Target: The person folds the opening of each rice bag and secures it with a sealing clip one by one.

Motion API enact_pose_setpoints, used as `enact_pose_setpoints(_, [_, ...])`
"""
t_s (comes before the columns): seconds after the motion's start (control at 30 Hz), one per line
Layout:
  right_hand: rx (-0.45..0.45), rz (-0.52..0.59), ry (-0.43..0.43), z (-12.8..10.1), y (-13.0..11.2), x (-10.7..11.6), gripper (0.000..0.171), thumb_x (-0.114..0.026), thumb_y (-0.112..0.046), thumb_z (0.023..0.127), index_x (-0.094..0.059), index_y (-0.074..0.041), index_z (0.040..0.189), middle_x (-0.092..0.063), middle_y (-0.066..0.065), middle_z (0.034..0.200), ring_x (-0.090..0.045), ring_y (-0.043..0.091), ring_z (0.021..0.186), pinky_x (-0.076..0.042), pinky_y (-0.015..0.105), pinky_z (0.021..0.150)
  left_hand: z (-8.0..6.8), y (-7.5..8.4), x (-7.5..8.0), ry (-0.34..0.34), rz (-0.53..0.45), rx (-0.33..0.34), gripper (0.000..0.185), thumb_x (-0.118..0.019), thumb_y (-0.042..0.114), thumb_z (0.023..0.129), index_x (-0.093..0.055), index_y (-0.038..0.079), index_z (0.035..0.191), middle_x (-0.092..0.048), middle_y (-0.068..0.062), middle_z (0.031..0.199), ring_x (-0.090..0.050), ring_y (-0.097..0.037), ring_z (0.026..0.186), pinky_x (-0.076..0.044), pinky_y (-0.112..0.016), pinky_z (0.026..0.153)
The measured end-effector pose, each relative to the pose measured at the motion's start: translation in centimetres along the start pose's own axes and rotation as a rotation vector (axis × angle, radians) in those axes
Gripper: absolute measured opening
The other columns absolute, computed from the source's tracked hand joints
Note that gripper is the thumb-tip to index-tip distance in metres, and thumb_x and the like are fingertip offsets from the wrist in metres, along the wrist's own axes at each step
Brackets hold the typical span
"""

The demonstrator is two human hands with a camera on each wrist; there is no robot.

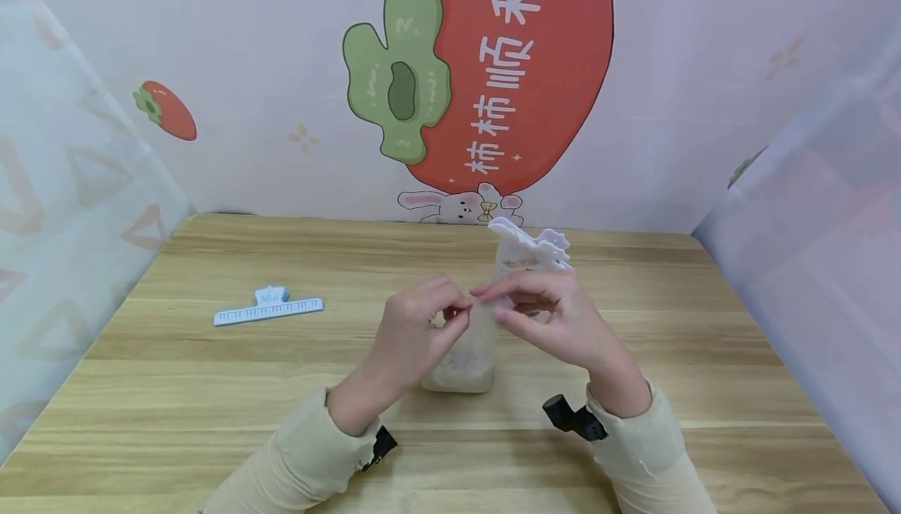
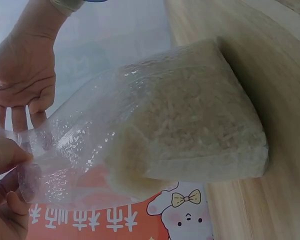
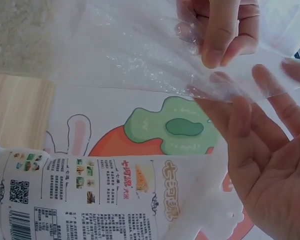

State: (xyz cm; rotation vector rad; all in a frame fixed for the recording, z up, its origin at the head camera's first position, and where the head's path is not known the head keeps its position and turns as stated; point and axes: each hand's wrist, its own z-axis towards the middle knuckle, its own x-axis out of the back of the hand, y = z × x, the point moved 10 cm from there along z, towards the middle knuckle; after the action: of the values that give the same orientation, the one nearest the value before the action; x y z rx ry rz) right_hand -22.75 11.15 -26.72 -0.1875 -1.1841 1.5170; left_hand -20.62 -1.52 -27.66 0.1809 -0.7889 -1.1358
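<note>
I'm apparently straightening the clear bag (image 1: 461,365), left hand (image 1: 417,330) pinching its top, right hand (image 1: 566,322) loose alongside, probably needing a pinch.

A light wood-grained tabletop (image 1: 711,397) is bordered on the far side by a white backdrop (image 1: 246,44), printed with a large red fruit (image 1: 563,68) and a small rabbit (image 1: 461,207). The left side is screened by a triangle-patterned sheet (image 1: 63,209), the right by a bluish-white sheet (image 1: 816,177).
</note>
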Motion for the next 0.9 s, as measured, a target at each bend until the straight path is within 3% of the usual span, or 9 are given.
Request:
enact_pose_setpoints(0.2, [-0.077, -0.06, 0.029, 0.1, 0.5, -0.4, 0.011, -0.076, -0.004, 0.085, -0.073, -0.008, 0.094, -0.076, 0.011, 0.106, -0.072, 0.01, 0.092, -0.06, 0.027, 0.073, -0.2, 0.4, 0.0, 0.032, 0.074, -0.074, 0.015, -0.072, -0.008, 0.079, -0.07, 0.006, 0.075, -0.064, 0.0, 0.072, -0.061, -0.008, 0.064, -0.054, -0.021, 0.057])
enact_pose_setpoints(0.5, [-0.021, -0.133, 0.06, 0.3, 0.6, -0.5, 0.02, -0.074, 0.007, 0.083, -0.072, -0.002, 0.1, -0.075, 0.011, 0.096, -0.071, 0.013, 0.082, -0.059, 0.022, 0.072, -0.2, 0.6, -0.1, 0.003, 0.137, -0.13, 0.012, -0.075, -0.006, 0.08, -0.072, 0.005, 0.079, -0.067, -0.001, 0.076, -0.061, -0.008, 0.064, -0.051, -0.013, 0.059])
enact_pose_setpoints(0.73, [-0.073, -0.058, 0.033, 0.4, 1.0, -0.8, 0.024, -0.07, 0.012, 0.084, -0.068, 0.006, 0.107, -0.072, 0.017, 0.1, -0.073, 0.021, 0.087, -0.06, 0.026, 0.075, -0.2, 1.5, -0.7, -0.066, 0.301, -0.217, 0.01, -0.076, -0.002, 0.081, -0.071, 0.007, 0.081, -0.069, -0.001, 0.079, -0.063, -0.011, 0.069, -0.055, -0.018, 0.066])
enact_pose_setpoints(0.9, [-0.146, -0.044, 0.036, 0.3, 1.5, -0.6, 0.027, -0.07, 0.011, 0.084, -0.068, 0.007, 0.11, -0.072, 0.018, 0.103, -0.074, 0.022, 0.089, -0.06, 0.028, 0.076, -0.3, 1.1, -1.0, -0.1, 0.297, -0.196, 0.01, -0.078, 0.003, 0.083, -0.071, 0.007, 0.089, -0.071, -0.001, 0.083, -0.067, -0.012, 0.074, -0.057, -0.019, 0.071])
